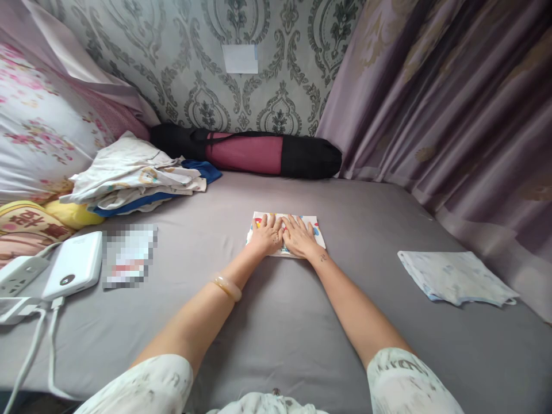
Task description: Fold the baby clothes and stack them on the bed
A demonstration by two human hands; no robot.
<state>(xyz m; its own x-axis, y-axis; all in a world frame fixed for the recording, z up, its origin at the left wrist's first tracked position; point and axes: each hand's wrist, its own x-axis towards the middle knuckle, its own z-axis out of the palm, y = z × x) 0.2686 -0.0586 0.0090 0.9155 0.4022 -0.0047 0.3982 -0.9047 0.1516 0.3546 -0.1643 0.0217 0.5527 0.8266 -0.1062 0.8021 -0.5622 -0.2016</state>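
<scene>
A folded white cloth with coloured prints [318, 234] lies flat on the grey sheet [276, 310], in the middle of the view. My left hand [268, 234] presses on its left half with the fingers spread. Beside it, my right hand [298, 236] rests palm down on the other half, fingers also apart; the two thumbs are close together. Much of the print is hidden under the hands, and I cannot tell what kind of garment or cloth it is.
To the right lies a folded pale cloth [459, 277]. A heap of clothes [138, 172] sits at the back left, near a long black and maroon bag [245, 153] along the wall. At left are a white power bank [74, 264], a power strip [21, 275] and cables.
</scene>
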